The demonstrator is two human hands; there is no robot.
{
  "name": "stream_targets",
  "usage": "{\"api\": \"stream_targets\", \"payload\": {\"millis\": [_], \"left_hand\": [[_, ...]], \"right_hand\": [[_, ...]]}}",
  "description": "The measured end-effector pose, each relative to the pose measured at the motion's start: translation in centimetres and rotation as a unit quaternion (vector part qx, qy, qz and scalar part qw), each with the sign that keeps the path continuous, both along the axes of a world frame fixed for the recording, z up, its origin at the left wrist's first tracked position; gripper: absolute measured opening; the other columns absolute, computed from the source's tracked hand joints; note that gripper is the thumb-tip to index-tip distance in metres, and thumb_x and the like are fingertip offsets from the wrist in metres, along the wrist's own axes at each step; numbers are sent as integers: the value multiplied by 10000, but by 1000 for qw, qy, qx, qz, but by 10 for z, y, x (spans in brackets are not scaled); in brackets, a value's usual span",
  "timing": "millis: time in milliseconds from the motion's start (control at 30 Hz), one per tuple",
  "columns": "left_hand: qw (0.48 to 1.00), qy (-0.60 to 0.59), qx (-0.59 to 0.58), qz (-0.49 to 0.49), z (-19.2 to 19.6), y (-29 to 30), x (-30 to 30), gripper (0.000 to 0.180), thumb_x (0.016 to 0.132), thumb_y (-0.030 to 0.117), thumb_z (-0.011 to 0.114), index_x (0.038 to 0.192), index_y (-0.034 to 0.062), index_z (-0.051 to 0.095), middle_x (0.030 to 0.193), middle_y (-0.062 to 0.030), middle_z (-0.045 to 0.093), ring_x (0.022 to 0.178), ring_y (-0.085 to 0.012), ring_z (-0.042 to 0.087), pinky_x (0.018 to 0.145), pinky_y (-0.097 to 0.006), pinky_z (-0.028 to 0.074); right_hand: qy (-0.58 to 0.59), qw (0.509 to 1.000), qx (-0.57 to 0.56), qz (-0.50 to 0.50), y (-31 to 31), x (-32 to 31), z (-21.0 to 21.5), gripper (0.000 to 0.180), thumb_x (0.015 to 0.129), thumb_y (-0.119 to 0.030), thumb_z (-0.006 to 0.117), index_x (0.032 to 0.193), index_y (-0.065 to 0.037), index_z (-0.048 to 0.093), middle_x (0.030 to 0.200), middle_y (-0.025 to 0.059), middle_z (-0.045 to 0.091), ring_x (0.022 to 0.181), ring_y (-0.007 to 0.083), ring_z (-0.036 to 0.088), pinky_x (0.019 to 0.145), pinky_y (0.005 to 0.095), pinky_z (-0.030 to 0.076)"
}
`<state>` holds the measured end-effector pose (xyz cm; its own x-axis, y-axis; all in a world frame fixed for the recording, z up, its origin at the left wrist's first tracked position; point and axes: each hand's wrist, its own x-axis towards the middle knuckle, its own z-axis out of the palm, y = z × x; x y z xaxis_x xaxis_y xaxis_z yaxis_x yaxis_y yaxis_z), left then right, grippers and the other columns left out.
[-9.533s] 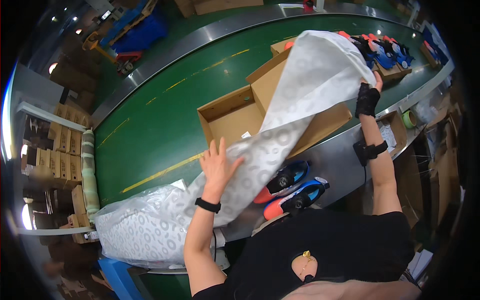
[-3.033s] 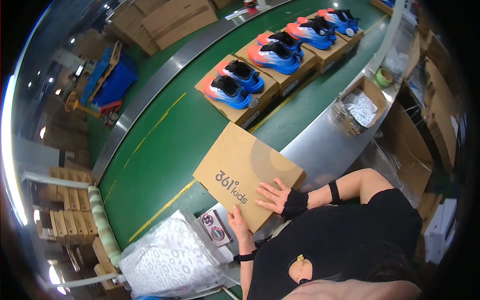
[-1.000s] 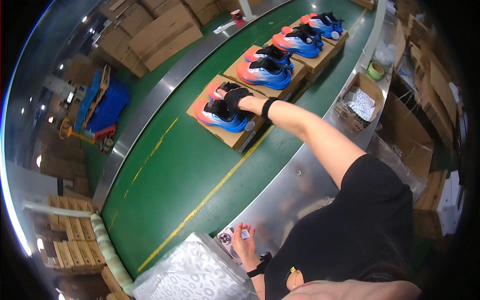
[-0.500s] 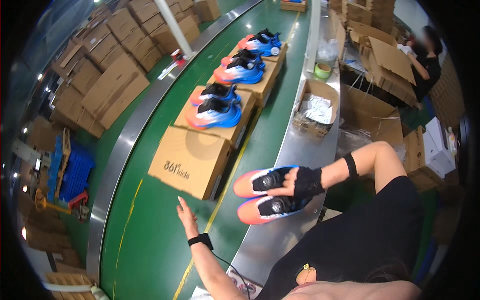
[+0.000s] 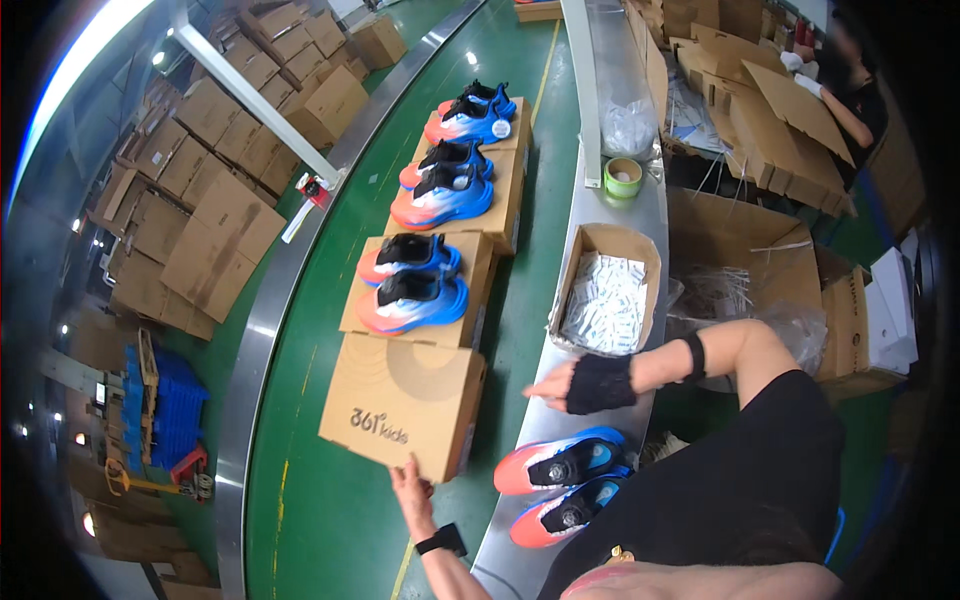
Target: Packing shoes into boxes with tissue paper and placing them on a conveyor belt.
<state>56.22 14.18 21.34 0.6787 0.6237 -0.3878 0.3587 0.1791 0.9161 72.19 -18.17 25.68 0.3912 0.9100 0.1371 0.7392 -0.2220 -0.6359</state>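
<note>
A closed brown cardboard shoebox (image 5: pixel 405 400) lies on the green conveyor belt (image 5: pixel 320 500) just ahead of me. My left hand (image 5: pixel 412 487), with a black wristband, touches the box's near edge with its fingers spread. My right hand (image 5: pixel 585 383), in a black fingerless glove, hovers flat and empty over the metal ledge (image 5: pixel 520 540). Just below it on the ledge lies a pair of orange, white and blue shoes (image 5: pixel 560 470).
Three more shoeboxes, each with a pair of shoes on top (image 5: pixel 415 290), run away along the belt. An open carton of white packets (image 5: pixel 605 300) and a tape roll (image 5: pixel 624 177) sit on the ledge. Flat cardboard stacks (image 5: pixel 220 230) lie left; another person (image 5: pixel 850 90) works at the far right.
My right hand has let go of the pair of shoes, which now rests on the ledge, and has lifted above it. My left hand has reached the shoebox's near edge.
</note>
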Motion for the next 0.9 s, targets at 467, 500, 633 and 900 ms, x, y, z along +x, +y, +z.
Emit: {"api": "stream_targets", "payload": {"millis": [467, 500, 633, 900], "left_hand": [[998, -46, -7, -36, 56, -106, 156, 572, 816, 432, 501, 1112, -40, 371, 474, 43, 347, 330, -51, 284, 302, -201, 204], [994, -79, -72, -17, 59, -102, 148, 531, 820, 480, 472, 1003, -19, 466, 475, 45, 340, 334, -48, 273, 312, -198, 189], [893, 177, 402, -99, 36, -80, 87, 492, 745, 395, 584, 1005, -19, 525, 727, -163, 575, 798, -326, 562, 737, -391, 437], [735, 256, 611, -145, 22, -73, -28, 658, 672, 274, 665, 1185, -15, 374, 1155, -282, 370, 991, -387, 461, 838, -412, 404]], "right_hand": [[-107, 980, 66, -153, 72, 80, -19, 728, 626, -200, 632, 1276, -115, 314, 1273, 168, 363, 1204, 285, 340, 864, 647, 239], [-33, 980, 91, -173, 76, 80, -5, 812, 547, -170, 681, 1268, -96, 314, 1272, 163, 363, 1211, 281, 327, 887, 624, 230], [190, 883, 380, -199, 58, 91, 70, 664, 581, -106, 619, 1189, 2, 375, 945, 173, 577, 912, 312, 553, 789, 306, 438], [512, 691, 325, -394, 20, 82, -15, 515, 694, -173, 604, 1155, -50, 410, 918, 123, 516, 858, 189, 497, 713, 317, 414]]}}
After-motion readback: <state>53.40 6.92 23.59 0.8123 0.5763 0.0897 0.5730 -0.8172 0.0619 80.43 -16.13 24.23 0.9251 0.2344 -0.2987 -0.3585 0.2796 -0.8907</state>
